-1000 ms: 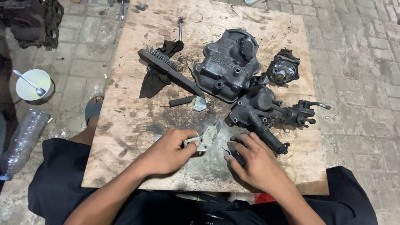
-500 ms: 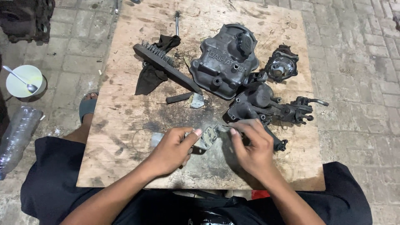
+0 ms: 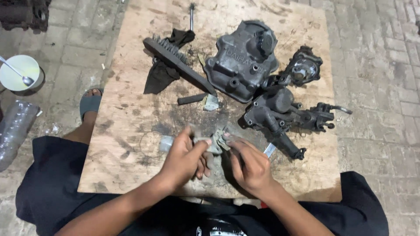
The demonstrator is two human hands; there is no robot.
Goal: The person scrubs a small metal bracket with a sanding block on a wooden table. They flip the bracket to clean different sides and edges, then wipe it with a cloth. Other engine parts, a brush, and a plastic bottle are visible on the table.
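Head view: left hand [image 3: 186, 157], right hand [image 3: 249, 164] both grip small, apparently metal part [image 3: 215, 140] over board [image 3: 131, 131].

rough stained wood board [image 3: 131, 144], matt dark cast metal cover [image 3: 240, 61], black cloth rag [image 3: 159, 74].

A worn plywood board [image 3: 131, 144] lies on grey paving bricks [image 3: 376, 87]. Toward its far edge rests a dark cast engine cover [image 3: 240, 61]; just right of it, near the right edge, sits a round metal housing [image 3: 304, 70], with a dark carburettor-like assembly [image 3: 284, 113] below. A black brush [image 3: 175, 61] lies diagonally over a dark rag [image 3: 159, 76] at far left. Off the board's left edge stand a white bowl with a spoon [image 3: 19, 72] and a clear plastic bottle [image 3: 15, 131].
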